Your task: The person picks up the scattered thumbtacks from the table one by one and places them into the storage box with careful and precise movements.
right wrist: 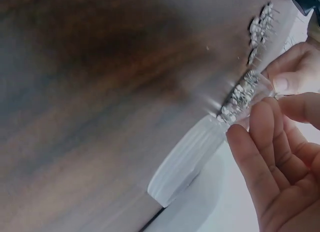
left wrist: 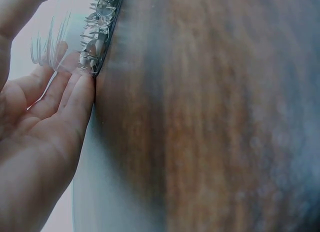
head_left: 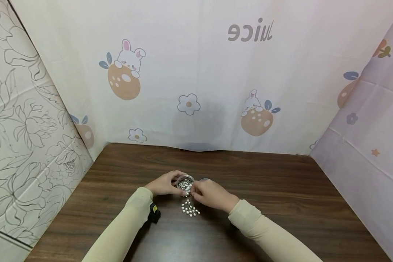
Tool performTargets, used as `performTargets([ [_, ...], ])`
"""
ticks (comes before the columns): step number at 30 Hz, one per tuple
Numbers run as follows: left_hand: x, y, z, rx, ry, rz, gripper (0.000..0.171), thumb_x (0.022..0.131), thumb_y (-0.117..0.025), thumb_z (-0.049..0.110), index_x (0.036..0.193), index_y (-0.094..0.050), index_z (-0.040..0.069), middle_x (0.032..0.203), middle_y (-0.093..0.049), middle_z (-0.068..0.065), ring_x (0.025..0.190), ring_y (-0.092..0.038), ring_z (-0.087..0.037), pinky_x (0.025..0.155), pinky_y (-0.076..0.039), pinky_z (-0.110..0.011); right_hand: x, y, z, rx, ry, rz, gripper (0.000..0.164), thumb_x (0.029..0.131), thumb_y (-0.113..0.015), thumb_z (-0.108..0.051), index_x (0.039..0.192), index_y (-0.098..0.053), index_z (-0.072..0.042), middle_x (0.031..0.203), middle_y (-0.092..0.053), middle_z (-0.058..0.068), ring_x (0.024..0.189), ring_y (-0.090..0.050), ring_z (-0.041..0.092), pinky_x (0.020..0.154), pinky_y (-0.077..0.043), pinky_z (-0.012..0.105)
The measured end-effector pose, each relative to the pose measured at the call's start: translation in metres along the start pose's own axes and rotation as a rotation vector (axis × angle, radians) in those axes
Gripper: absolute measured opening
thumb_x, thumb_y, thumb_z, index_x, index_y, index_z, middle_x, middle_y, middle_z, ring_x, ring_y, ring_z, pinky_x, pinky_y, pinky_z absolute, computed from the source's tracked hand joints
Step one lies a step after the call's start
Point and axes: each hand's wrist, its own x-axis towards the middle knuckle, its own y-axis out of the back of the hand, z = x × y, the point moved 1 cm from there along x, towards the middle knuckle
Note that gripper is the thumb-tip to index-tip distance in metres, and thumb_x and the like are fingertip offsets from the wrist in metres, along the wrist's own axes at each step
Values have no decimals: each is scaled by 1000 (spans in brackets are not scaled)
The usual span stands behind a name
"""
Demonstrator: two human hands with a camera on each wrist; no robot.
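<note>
A clear round jar [head_left: 185, 183] of silver thumbtacks stands on the table, held at its side by my left hand [head_left: 165, 183]. In the left wrist view, tack points and heads show through the jar wall [left wrist: 42, 47]. My right hand [head_left: 213, 194] is at the jar's right rim; its thumb and forefinger pinch what looks like a single thumbtack [right wrist: 277, 96], mostly covered by the fingertips. Loose thumbtacks [head_left: 189, 209] lie on the table in front of the jar. Beside the jar, partly behind my right hand, lies a clear ribbed lid [right wrist: 187, 162].
A brown wood-grain table [head_left: 281, 203] extends around the hands, with a printed curtain [head_left: 216, 72] along its back edge. A small black device [head_left: 155, 214] with a yellow mark sits at the left wrist.
</note>
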Motion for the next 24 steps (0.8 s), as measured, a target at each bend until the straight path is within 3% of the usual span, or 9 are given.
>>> performTargets([
  [3, -4, 1, 10, -4, 0, -13, 65, 77, -76, 19, 133, -44, 6, 132, -48, -15, 118, -46, -27, 103, -39, -47, 1, 3, 1, 17, -16, 17, 6, 92, -57, -18, 91, -62, -15, 71, -58, -11, 55, -48, -1, 49, -45, 18],
  [10, -4, 1, 12, 25, 7, -13, 68, 78, -76, 22, 134, -43, 6, 137, -44, -14, 121, -43, -26, 104, -39, -47, 7, 5, 3, 17, -30, 87, 6, 92, -55, -16, 92, -61, -16, 65, -57, -10, 48, -43, 1, 43, -40, 18],
  [24, -4, 2, 11, -4, 11, -26, 67, 77, -76, 22, 134, -43, 8, 137, -44, -14, 121, -43, -26, 104, -38, -48, 17, 6, 3, 11, -35, 125, 7, 92, -54, -13, 92, -60, -14, 63, -55, -6, 46, -41, 2, 42, -38, 18],
])
